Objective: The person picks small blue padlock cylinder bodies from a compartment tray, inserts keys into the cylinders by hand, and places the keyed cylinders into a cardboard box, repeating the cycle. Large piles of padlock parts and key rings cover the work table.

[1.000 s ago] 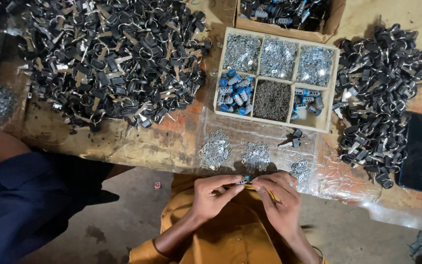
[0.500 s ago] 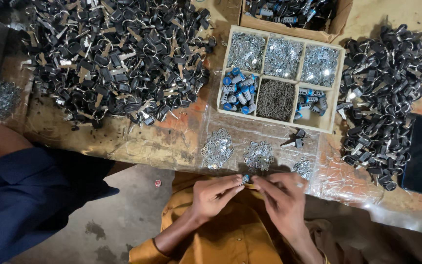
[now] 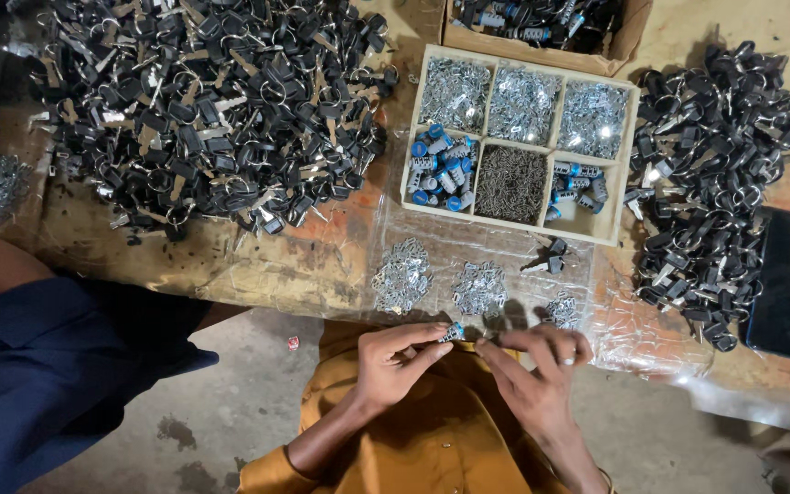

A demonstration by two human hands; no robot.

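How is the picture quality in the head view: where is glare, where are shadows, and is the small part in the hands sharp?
Head view: glare sparkles on the clear plastic sheet and the silvery parts in the divided tray; the floor below the table edge is dim; the left hand and right hand are fairly sharp, but the small blue-tipped part between them is too small to show detail.

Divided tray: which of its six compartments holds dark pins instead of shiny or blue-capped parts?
The bottom middle compartment of the divided tray; its fill is dull dark grey, while neighbours hold bright silver bits or blue-capped cylinders.
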